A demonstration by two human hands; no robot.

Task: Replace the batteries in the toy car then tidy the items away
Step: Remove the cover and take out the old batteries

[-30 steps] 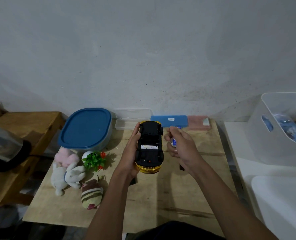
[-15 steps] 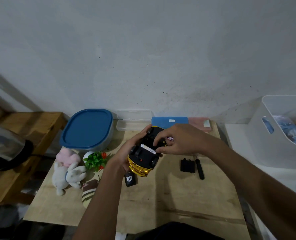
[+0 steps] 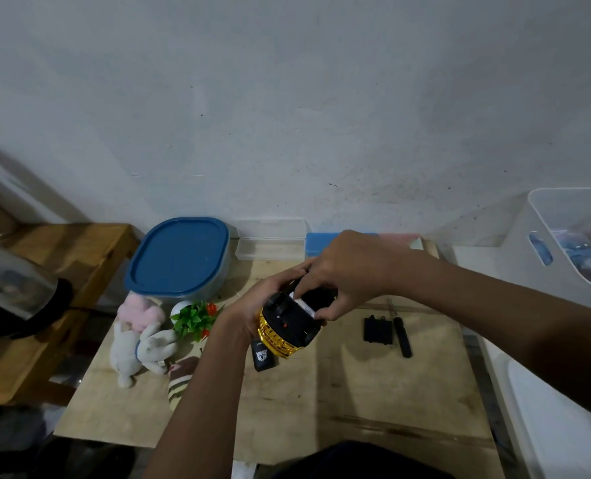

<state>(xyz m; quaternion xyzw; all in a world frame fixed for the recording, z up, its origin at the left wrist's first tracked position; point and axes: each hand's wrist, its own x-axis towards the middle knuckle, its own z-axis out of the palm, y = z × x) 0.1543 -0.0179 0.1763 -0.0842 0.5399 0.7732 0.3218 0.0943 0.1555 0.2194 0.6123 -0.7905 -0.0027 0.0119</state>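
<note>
Two sets of fingers, left hand (image 3: 249,305) and right hand (image 3: 342,271), curl round the upturned toy car (image 3: 288,326); it looks light, stiff and slick-shelled, best gripped by its flanks.

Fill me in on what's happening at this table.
A person holds a gold toy car upside down in the left hand, while the right hand curls over its black underside. The black battery cover and screwdriver lie loose on the wooden table, so the cover is not yet refitted.
</note>
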